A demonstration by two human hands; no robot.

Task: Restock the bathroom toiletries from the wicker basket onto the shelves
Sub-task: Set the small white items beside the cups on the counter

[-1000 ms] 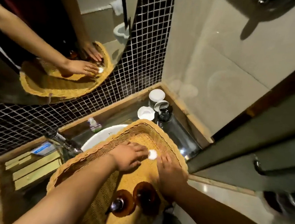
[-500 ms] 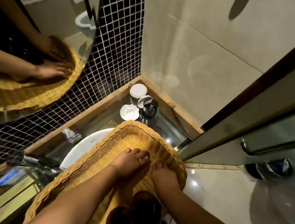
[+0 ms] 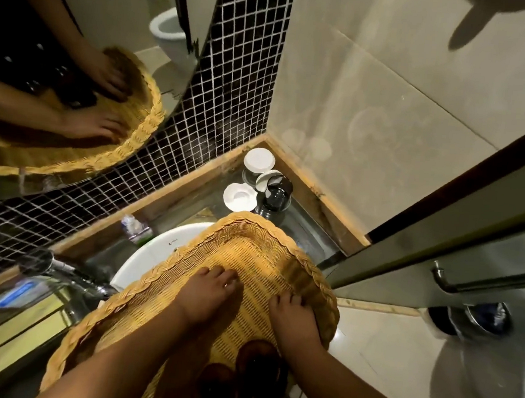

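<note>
The wicker basket (image 3: 252,229) rests over the white sink basin (image 3: 156,253). My left hand (image 3: 206,291) lies palm down on the basket's woven floor with its fingers spread; whatever is beneath it is hidden. My right hand (image 3: 292,317) sits at the basket's right side, fingers apart against the inner wall. Two brown bottles (image 3: 257,365) stand in the near end of the basket between my forearms. On the corner shelf beyond are a white-lidded jar (image 3: 259,161), a white lid (image 3: 240,196) and a dark glass jar (image 3: 275,196).
A chrome faucet (image 3: 70,274) juts in from the left of the basin. A small clear bottle (image 3: 133,226) lies behind the sink. The mirror (image 3: 76,74) and black mosaic wall (image 3: 232,86) rise behind. A glass door with a handle (image 3: 443,279) closes off the right.
The small white round item seen between my hands is out of sight. My left hand has flattened onto the basket floor. The view has swung left and down.
</note>
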